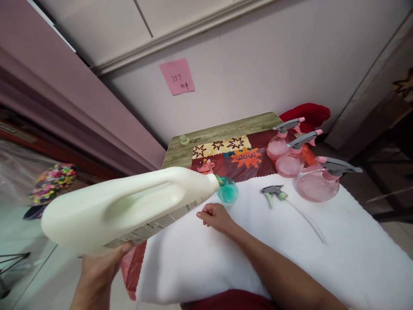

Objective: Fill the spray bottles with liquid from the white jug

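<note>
My left hand (103, 267) is closed round the lower end of a large white jug (129, 202), gripping it from below. The jug is tipped nearly flat, its neck pointing right. Its mouth meets the opening of a small round spray bottle (228, 191) with teal liquid inside, standing on the white cloth. Under the jug's neck, just in front of that bottle, my right hand (217, 216) has its fingers curled together, with nothing visible in them. To the right lies a loose grey and green spray head (274, 192) with its thin tube.
Several pink spray bottles (318, 185) with grey heads stand at the right. A pale green cap (184, 140) sits on the bare wood tabletop (222, 127) at the back left. White cloth (180, 258) covers the front. A pink note (177, 76) is stuck to the wall.
</note>
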`<state>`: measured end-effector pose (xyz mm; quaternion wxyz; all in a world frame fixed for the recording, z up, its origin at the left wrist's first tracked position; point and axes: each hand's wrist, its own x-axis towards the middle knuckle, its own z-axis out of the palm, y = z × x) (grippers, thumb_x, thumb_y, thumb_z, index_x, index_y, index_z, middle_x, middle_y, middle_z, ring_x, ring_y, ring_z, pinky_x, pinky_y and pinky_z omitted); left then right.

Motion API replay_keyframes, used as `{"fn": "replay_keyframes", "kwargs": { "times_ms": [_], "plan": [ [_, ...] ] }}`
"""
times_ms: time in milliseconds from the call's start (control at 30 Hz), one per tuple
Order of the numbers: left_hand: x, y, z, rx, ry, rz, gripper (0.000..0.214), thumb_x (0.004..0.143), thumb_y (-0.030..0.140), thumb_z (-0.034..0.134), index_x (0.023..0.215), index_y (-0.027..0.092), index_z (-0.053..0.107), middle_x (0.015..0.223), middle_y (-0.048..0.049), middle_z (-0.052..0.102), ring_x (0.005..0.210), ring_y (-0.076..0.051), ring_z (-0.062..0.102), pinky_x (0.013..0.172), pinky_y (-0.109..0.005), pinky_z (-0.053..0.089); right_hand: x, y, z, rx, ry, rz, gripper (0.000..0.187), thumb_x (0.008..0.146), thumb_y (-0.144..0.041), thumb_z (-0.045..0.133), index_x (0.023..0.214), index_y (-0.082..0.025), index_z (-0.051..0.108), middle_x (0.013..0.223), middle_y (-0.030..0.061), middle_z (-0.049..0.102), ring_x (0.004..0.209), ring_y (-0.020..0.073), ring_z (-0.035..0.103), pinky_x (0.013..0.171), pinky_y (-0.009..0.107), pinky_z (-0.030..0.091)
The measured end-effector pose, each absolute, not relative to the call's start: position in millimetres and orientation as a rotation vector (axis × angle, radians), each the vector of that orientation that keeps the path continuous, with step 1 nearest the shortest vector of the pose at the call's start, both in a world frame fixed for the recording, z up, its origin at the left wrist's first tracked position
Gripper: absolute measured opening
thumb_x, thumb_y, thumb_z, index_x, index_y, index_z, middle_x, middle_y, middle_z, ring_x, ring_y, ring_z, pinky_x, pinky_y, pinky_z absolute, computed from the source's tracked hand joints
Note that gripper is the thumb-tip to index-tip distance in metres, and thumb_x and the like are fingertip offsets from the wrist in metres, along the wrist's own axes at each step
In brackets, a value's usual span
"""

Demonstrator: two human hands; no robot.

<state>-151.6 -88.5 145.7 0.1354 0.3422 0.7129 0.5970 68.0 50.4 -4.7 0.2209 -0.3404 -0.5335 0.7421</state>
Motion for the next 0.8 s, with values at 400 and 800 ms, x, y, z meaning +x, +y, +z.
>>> {"fn": "replay_keyframes", "kwargs": {
  "times_ms": [400,800],
  "plan": [
    [-144.1,-84.7,154.7,1.021,1.971,1.727,0.096,0.039,0.028,0.095,0.128,0.022,0.062,0.106,-0.0077,0.077,0.102,-0.034,0.072,0.086,-0.043,0.063,70.0,43.0,-3.5,-0.901,-2.137,1.514,0.022,0.084,-0.03,0.075,0.069,-0.02,0.064,0.067,-0.003,0.066,0.063,0.012,0.053,0.06,0.023,0.032],
    [-134.5,-79.4,162.1,1.021,1.875,1.762,0.093,0.041,0.022,0.095,0.128,0.024,0.064,0.109,-0.0076,0.077,0.11,-0.036,0.069,0.089,-0.042,0.061,68.7,43.7,-8.8,-0.863,-2.069,1.531,0.025,0.082,-0.031,0.076,0.064,-0.022,0.062,0.065,-0.0022,0.066,0.061,0.0144,0.054,0.06,0.026,0.032]
  ]
}}
